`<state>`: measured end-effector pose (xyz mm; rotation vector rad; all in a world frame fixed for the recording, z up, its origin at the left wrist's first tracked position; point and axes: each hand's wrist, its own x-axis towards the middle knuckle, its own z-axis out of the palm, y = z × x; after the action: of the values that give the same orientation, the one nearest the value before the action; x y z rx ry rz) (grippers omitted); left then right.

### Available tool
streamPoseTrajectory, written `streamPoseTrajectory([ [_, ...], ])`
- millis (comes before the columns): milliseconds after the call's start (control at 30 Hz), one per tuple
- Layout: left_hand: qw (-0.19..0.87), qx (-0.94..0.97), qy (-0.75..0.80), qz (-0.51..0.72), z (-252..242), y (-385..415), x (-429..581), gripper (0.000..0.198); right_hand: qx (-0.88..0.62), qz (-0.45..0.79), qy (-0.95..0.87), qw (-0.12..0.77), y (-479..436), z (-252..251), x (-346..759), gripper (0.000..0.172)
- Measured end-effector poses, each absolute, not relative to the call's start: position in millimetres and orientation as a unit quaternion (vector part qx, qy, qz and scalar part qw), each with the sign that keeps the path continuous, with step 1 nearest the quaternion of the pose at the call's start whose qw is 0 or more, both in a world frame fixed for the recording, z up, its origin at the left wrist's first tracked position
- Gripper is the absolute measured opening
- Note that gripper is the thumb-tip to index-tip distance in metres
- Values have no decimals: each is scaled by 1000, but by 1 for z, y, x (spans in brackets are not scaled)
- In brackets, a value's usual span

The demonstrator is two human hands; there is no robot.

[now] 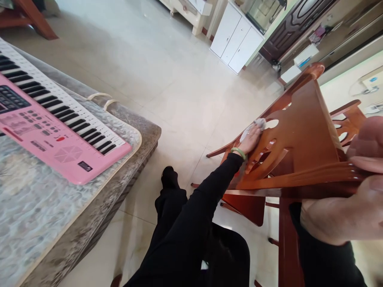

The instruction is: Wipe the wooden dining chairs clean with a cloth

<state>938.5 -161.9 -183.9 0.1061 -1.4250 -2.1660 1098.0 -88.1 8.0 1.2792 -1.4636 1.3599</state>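
Wooden chair (pixel 302 135), tipped, back running away from me. My left hand (pixel 250 139) presses a white cloth (pixel 259 124) flat on its far backrest; my right hand (pixel 356 187) grips the near rail.

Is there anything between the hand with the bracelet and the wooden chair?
Yes, a thin one: a white cloth lies under the left hand, pressed flat on the carved back of the wooden chair. Nothing else sits between them. The right hand grips the chair's edge directly.
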Motion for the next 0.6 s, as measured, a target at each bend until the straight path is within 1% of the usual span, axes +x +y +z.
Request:
streamPoseTrajectory([
  [167,214,111,-511,-825,-238,-140,965,61,515,522,-555,392,-90,7,1093,37],
  [300,185,153,-495,-835,-252,-113,1025,62,538,516,-557,365,-88,9,1100,36],
  [367,195,138,-486,-841,-246,-105,1054,62,523,518,-577,354,-87,10,1105,36],
  [467,232,59,-476,-846,-213,-108,1073,64,515,512,-589,355,-84,11,1105,36],
  [600,316,-62,-537,-780,-150,-141,1030,71,559,480,-575,355,-76,13,1098,34],
])
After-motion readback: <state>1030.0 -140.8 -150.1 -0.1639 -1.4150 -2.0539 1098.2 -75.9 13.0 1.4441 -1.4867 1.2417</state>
